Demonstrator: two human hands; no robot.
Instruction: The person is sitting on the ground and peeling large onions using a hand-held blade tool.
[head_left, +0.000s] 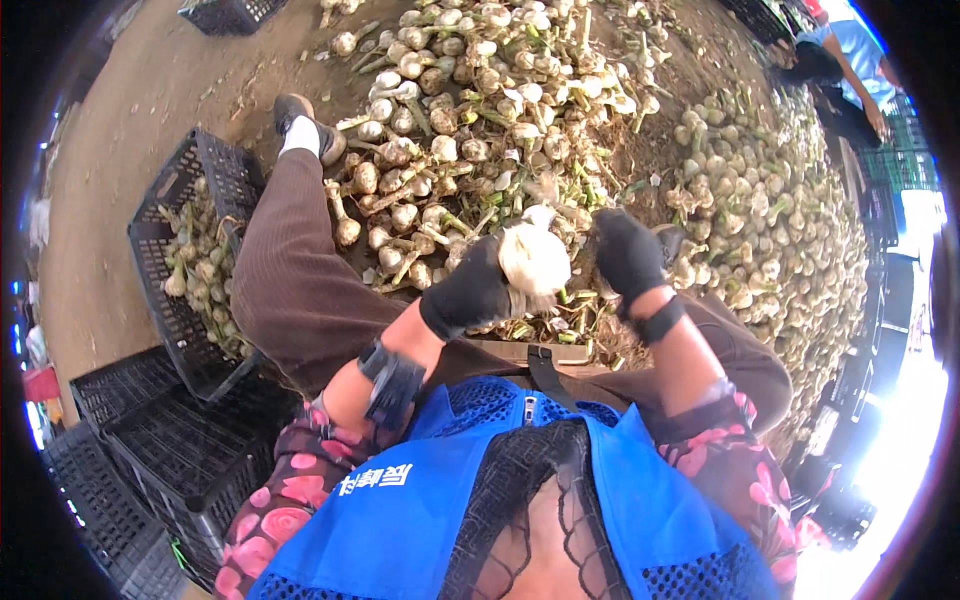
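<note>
My left hand (474, 286), in a black glove, grips a large pale garlic bulb (534, 259) in front of my lap. The bulb's roots and outer skin look blurred. My right hand (628, 253), gloved in black too, is just right of the bulb and apart from it. Its fingers are curled, and whether they hold a tool is hidden. Beyond both hands spreads a heap of garlic bulbs (480, 127) with stalks and soil on them. Cut stalk pieces and root scraps (577, 315) lie beneath my hands.
A black plastic crate (161, 300) partly filled with garlic stands by my left leg, near stacked black crates (187, 442). To the right lies a pile of trimmed garlic bulbs (765, 202). Another person (847, 67) sits at the upper right beside a green crate (900, 150).
</note>
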